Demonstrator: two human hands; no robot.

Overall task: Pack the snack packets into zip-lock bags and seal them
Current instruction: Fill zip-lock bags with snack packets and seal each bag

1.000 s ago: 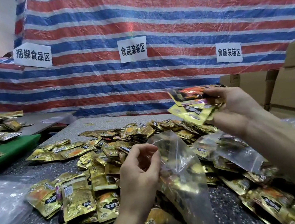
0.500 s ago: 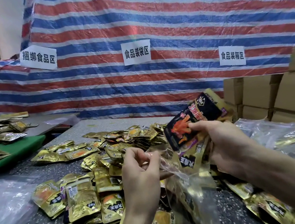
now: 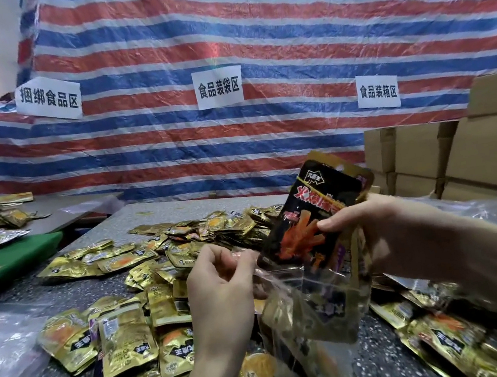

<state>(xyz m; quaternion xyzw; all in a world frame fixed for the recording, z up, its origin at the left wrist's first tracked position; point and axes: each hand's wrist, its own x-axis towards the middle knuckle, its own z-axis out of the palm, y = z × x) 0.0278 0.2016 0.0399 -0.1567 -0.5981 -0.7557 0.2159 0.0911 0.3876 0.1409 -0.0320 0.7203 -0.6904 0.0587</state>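
Head view caught the filling step: the left hand [image 3: 220, 291] pinched the rim of the clear zip-lock bag [image 3: 306, 311], holding its mouth open. The right hand [image 3: 387, 232] had its fingers [image 3: 338, 222] gripped round a stack of snack packets [image 3: 317, 210], whose lower ends appeared to sit inside that mouth, just beside the left fingertips. Next, the stack likely needed pushing fully into the bag before release and sealing.

Glossy foil snack packets [image 3: 125, 343], clear plastic zip-lock bag [image 3: 307, 323].

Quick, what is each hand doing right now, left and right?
Left hand: pinches the rim of the zip-lock bag.
Right hand: grips a bundle of snack packets.
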